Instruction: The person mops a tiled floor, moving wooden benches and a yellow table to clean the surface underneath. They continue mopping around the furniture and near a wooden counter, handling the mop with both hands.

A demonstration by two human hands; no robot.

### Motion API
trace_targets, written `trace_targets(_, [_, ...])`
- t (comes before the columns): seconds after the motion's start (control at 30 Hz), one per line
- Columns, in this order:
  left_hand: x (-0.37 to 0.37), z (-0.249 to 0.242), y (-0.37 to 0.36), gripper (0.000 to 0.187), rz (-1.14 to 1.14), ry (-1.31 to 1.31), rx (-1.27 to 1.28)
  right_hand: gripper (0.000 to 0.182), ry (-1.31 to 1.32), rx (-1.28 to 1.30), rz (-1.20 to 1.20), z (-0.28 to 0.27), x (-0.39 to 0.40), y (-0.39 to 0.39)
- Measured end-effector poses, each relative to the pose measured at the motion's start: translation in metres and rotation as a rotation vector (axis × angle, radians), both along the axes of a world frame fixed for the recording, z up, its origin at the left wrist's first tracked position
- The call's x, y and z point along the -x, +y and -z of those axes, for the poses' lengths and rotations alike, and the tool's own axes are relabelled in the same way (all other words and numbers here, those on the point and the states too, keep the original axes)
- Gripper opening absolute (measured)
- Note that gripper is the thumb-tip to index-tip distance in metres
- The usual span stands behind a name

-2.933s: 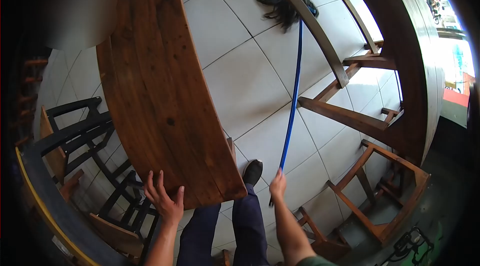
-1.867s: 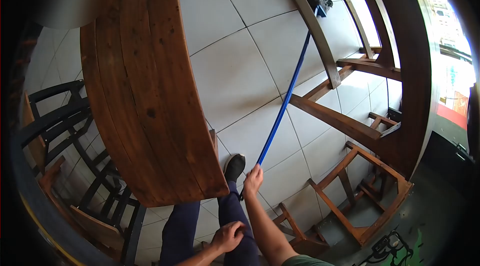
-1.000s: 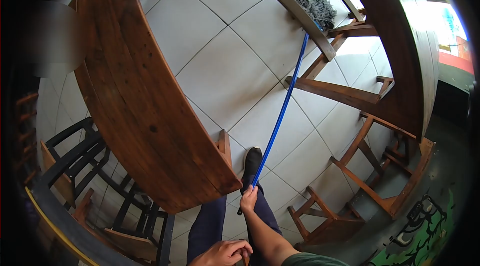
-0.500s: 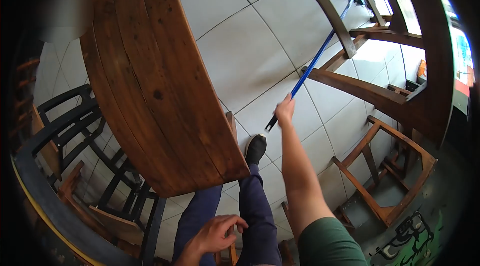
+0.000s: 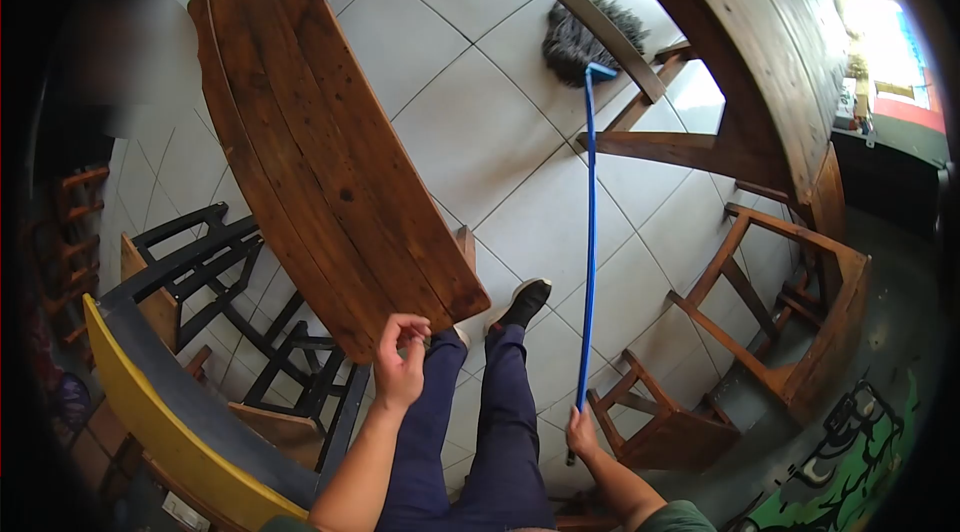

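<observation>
One blue-handled string mop (image 5: 592, 232) runs from upper right of centre down to the right hand (image 5: 584, 432), fingers wrapped round it. The left hand (image 5: 400, 372), lower centre, fingers loosely bent, is near one of two plank tables (image 5: 330, 152). White-tiled floor (image 5: 470, 132); green graffiti (image 5: 870, 462) lower right.

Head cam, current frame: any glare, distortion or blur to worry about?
Head view: wide-angle bowing along the wooden table, with corners darkened to black; head view, upper right: bright background blown out; head view, upper left: heavily blurred patch, detail unreadable; head view, centre to lower right: blue mop handle and right hand clearly legible.
</observation>
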State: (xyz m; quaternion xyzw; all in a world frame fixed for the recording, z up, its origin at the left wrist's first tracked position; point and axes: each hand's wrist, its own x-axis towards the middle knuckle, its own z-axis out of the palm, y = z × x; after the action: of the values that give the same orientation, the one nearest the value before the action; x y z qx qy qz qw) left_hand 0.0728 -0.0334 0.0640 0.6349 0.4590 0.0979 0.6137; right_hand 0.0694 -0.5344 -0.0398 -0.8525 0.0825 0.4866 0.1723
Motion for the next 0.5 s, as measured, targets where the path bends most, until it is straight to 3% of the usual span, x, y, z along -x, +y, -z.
trace_targets(0.07, [0.002,0.001,0.004,0.018,0.004,0.008,-0.028,0.028,-0.007,0.122,-0.128,-0.113,-0.024,0.013])
trace_targets(0.13, [0.009,0.001,0.004,0.017,0.029,0.129,-0.004,0.029,0.123,0.356,-0.187,-0.177,-0.024,-0.017])
trace_targets(0.2, [0.015,0.007,0.016,0.02,0.16,0.168,-0.584,0.032,0.164,0.508,-0.276,-0.219,-0.027,-0.051])
trace_targets(0.23, [0.028,0.024,0.021,0.028,0.083,0.291,-0.731,0.034,0.186,0.534,-0.348,-0.24,-0.031,-0.066])
trace_targets(0.3, [0.056,0.054,0.039,0.061,-0.099,0.632,-0.97,0.035,0.185,0.572,-0.336,-0.279,-0.048,-0.083])
trace_targets(0.37, [0.097,0.107,0.056,0.088,-0.458,0.94,-0.51,0.033,0.132,0.644,-0.362,-0.314,-0.05,-0.115])
trace_targets(0.4, [0.102,0.119,0.057,0.088,-0.459,0.946,-0.52,0.034,0.098,0.683,-0.362,-0.328,-0.037,-0.136])
trace_targets(0.47, [0.109,0.13,0.06,0.109,-0.566,0.773,0.167,0.051,0.17,0.658,-0.252,-0.359,0.018,-0.185])
trace_targets(0.5, [0.118,0.132,0.061,0.109,-0.57,0.793,0.154,0.046,-0.074,0.786,-0.376,-0.372,0.08,-0.207])
